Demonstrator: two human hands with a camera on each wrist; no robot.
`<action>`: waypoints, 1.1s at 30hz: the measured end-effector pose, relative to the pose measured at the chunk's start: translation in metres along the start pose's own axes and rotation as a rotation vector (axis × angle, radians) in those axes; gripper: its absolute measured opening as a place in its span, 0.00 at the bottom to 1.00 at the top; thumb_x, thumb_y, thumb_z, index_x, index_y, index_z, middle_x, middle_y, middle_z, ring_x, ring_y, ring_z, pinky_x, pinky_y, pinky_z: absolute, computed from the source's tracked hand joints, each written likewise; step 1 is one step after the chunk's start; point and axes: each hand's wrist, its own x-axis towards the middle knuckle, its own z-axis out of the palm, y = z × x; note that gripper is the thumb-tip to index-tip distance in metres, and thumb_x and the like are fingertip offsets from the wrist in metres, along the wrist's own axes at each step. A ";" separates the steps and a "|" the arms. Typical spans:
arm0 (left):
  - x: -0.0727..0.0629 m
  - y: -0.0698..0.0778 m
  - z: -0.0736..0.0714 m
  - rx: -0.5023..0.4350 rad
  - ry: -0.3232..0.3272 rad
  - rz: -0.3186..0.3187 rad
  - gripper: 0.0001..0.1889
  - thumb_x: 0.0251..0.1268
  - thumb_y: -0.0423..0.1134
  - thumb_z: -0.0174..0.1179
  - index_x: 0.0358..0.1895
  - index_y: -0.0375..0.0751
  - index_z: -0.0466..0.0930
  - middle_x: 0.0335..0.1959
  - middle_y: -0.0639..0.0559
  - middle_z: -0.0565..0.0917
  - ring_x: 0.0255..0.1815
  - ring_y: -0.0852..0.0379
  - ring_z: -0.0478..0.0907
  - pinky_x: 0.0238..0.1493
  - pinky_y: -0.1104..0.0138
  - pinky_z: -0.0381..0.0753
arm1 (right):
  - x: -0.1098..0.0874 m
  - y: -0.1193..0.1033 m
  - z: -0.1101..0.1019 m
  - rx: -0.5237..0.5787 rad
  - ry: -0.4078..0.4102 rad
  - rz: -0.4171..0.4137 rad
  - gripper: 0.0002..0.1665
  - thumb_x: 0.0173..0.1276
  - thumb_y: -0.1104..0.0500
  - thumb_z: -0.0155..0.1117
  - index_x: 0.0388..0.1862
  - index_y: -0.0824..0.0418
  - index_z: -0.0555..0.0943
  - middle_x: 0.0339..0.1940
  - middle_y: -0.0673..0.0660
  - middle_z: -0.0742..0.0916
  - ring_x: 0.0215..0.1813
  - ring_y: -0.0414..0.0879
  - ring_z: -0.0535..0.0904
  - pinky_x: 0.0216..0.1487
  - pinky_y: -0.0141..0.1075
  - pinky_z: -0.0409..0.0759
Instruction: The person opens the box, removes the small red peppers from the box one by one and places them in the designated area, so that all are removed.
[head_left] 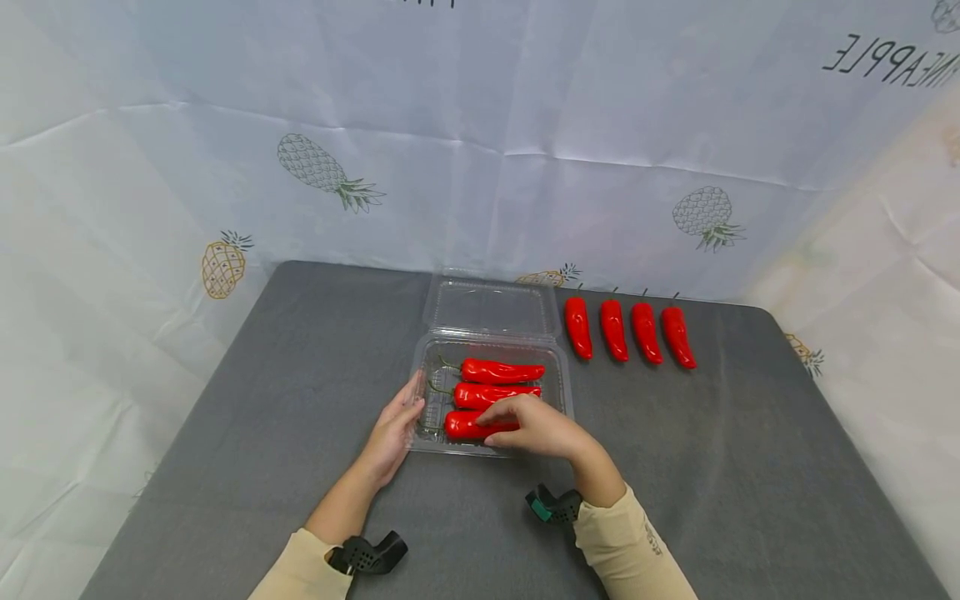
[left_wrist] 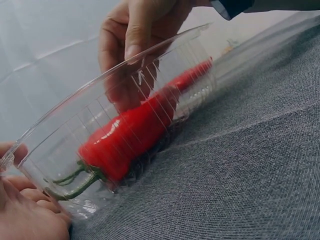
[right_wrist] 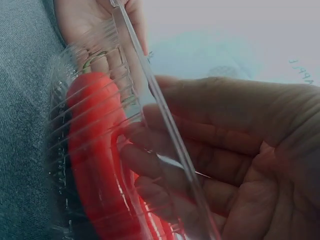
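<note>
An unlidded clear plastic container holds three red chili peppers with green stems, laid side by side with their stems to the left. My left hand grips the container's left edge, thumb at the rim and fingers along the wall. My right hand reaches over the near rim, its fingers touching the nearest chili pepper. In the left wrist view the fingertips rest on top of that chili pepper, with the thumb higher, by the rim. The middle chili pepper and the far chili pepper lie behind it.
The hinged lid lies folded back behind the container. Several more red chili peppers stand in a row at the back right, stems away from me. A grey cloth covers the table, with pineapple-print curtains behind.
</note>
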 end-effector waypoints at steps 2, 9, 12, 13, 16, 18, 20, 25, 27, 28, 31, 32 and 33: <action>0.000 0.000 0.000 0.000 -0.002 0.002 0.31 0.75 0.36 0.36 0.74 0.35 0.33 0.77 0.48 0.37 0.77 0.54 0.30 0.75 0.55 0.31 | 0.000 0.001 0.000 -0.004 0.000 0.002 0.16 0.59 0.60 0.67 0.46 0.63 0.83 0.44 0.56 0.87 0.48 0.47 0.81 0.49 0.37 0.80; 0.000 0.000 0.000 0.003 0.000 0.002 0.31 0.75 0.37 0.36 0.74 0.36 0.34 0.77 0.48 0.37 0.77 0.54 0.30 0.75 0.55 0.31 | -0.001 0.002 -0.003 -0.034 -0.011 0.032 0.15 0.58 0.60 0.68 0.44 0.63 0.83 0.43 0.55 0.87 0.47 0.47 0.80 0.48 0.38 0.81; 0.000 -0.001 0.000 0.007 0.000 0.006 0.31 0.75 0.37 0.36 0.74 0.35 0.34 0.77 0.48 0.37 0.77 0.53 0.30 0.75 0.54 0.31 | -0.001 0.003 -0.003 -0.052 -0.002 0.038 0.14 0.58 0.60 0.68 0.43 0.62 0.84 0.42 0.54 0.87 0.45 0.46 0.80 0.47 0.37 0.81; 0.000 -0.001 0.000 0.007 0.001 0.007 0.31 0.75 0.37 0.36 0.74 0.35 0.34 0.77 0.48 0.37 0.77 0.53 0.30 0.75 0.54 0.31 | 0.000 0.003 -0.003 -0.056 0.001 0.039 0.13 0.58 0.60 0.68 0.42 0.62 0.84 0.41 0.54 0.87 0.44 0.45 0.80 0.47 0.36 0.81; 0.000 -0.001 0.000 0.007 0.003 0.011 0.31 0.75 0.37 0.36 0.74 0.35 0.34 0.77 0.47 0.38 0.77 0.53 0.30 0.75 0.54 0.30 | 0.000 0.005 -0.002 -0.059 0.013 0.043 0.12 0.57 0.60 0.69 0.40 0.62 0.84 0.40 0.54 0.87 0.43 0.44 0.80 0.45 0.35 0.81; 0.000 -0.001 0.001 0.006 0.006 0.010 0.31 0.75 0.37 0.36 0.74 0.35 0.34 0.77 0.47 0.38 0.77 0.53 0.30 0.75 0.54 0.31 | 0.000 0.006 -0.001 -0.060 0.022 0.043 0.12 0.57 0.60 0.69 0.40 0.62 0.84 0.40 0.53 0.86 0.43 0.43 0.80 0.45 0.34 0.80; 0.000 -0.001 0.000 0.003 0.003 0.013 0.31 0.75 0.37 0.36 0.74 0.35 0.34 0.77 0.47 0.38 0.77 0.53 0.30 0.75 0.54 0.30 | 0.000 0.007 -0.001 -0.065 0.040 0.034 0.12 0.57 0.60 0.69 0.41 0.61 0.84 0.41 0.53 0.86 0.43 0.44 0.79 0.45 0.33 0.80; 0.001 -0.002 -0.001 -0.005 -0.007 0.024 0.31 0.75 0.36 0.35 0.74 0.34 0.34 0.77 0.46 0.37 0.77 0.52 0.29 0.75 0.54 0.29 | 0.004 0.008 0.002 -0.102 0.123 0.006 0.14 0.57 0.61 0.69 0.43 0.61 0.84 0.43 0.53 0.85 0.48 0.45 0.79 0.49 0.36 0.79; 0.000 -0.001 -0.001 -0.005 -0.006 0.024 0.31 0.75 0.37 0.36 0.74 0.34 0.34 0.77 0.47 0.37 0.77 0.52 0.29 0.75 0.53 0.30 | 0.006 0.009 0.003 -0.107 0.127 0.012 0.15 0.57 0.62 0.69 0.44 0.62 0.83 0.45 0.54 0.85 0.50 0.46 0.79 0.52 0.38 0.79; 0.000 -0.001 -0.001 -0.003 -0.006 0.023 0.31 0.75 0.37 0.36 0.74 0.35 0.34 0.77 0.47 0.37 0.77 0.53 0.29 0.75 0.53 0.30 | 0.006 0.008 0.004 -0.107 0.120 0.012 0.15 0.57 0.62 0.69 0.45 0.63 0.83 0.46 0.54 0.85 0.50 0.47 0.79 0.52 0.39 0.79; 0.000 -0.001 0.000 0.005 -0.004 0.020 0.31 0.75 0.37 0.37 0.74 0.35 0.34 0.77 0.47 0.38 0.77 0.53 0.30 0.75 0.53 0.31 | 0.006 0.009 0.004 -0.119 0.064 -0.004 0.17 0.58 0.60 0.68 0.46 0.64 0.83 0.46 0.56 0.85 0.49 0.47 0.79 0.51 0.38 0.79; 0.000 -0.001 0.000 0.006 -0.007 0.023 0.31 0.75 0.37 0.37 0.74 0.34 0.34 0.77 0.47 0.37 0.77 0.52 0.30 0.75 0.53 0.30 | 0.006 0.010 0.004 -0.124 0.048 -0.009 0.17 0.58 0.59 0.68 0.46 0.64 0.83 0.46 0.56 0.85 0.48 0.46 0.79 0.49 0.36 0.79; 0.000 -0.001 -0.001 0.007 -0.011 0.025 0.32 0.75 0.38 0.37 0.74 0.34 0.34 0.77 0.46 0.37 0.77 0.51 0.29 0.75 0.52 0.30 | 0.007 0.010 0.005 -0.129 0.034 -0.013 0.18 0.58 0.59 0.68 0.47 0.65 0.83 0.46 0.57 0.86 0.47 0.45 0.79 0.48 0.34 0.79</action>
